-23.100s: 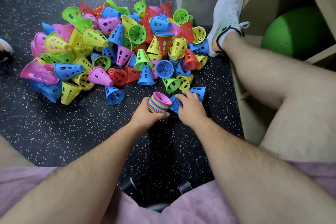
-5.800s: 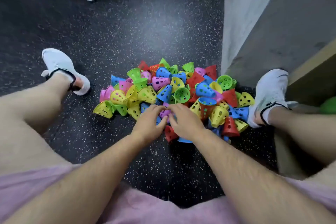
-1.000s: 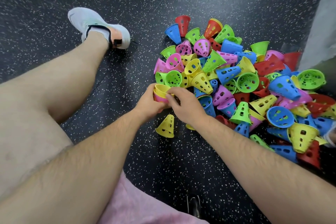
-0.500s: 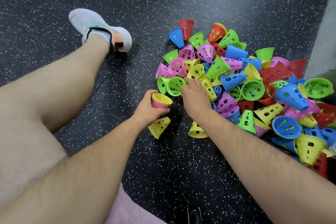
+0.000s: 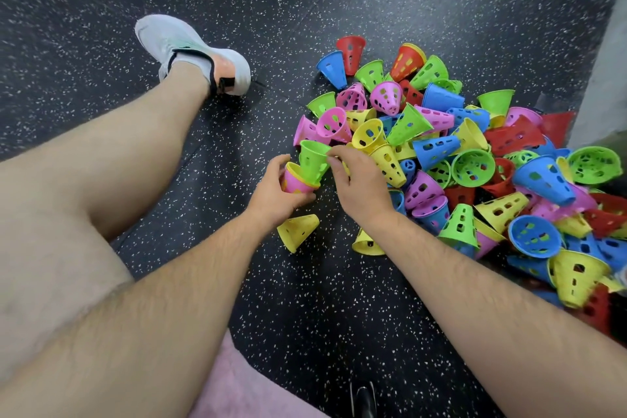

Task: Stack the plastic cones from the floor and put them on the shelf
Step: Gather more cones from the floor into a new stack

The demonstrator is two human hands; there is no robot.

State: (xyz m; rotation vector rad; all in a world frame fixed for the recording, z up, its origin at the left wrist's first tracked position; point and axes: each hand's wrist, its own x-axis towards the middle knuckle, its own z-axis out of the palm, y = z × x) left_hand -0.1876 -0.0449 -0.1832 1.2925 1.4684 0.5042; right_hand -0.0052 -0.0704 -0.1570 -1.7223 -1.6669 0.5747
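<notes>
A heap of perforated plastic cones (image 5: pixel 471 159) in red, blue, green, yellow and pink lies on the dark speckled floor at the centre right. My left hand (image 5: pixel 276 195) grips a short stack (image 5: pixel 296 182), pink outside with a yellow rim showing. My right hand (image 5: pixel 358 185) pinches the rim of a green cone (image 5: pixel 314 159), which sits tilted and partly pushed into the top of that stack. A lone yellow cone (image 5: pixel 298 231) lies on its side just below my left hand, and another yellow one (image 5: pixel 368 243) lies under my right wrist.
My left leg stretches across the left side, ending in a white shoe (image 5: pixel 193 54). A grey wall edge (image 5: pixel 607 71) stands at the far right beside the heap. A small dark object (image 5: pixel 362 399) lies at the bottom edge. No shelf is in view.
My right hand took a green cone from the heap and brought it to the stack in my left hand, where it now sits partly inserted. The stack was topped by yellow before.
</notes>
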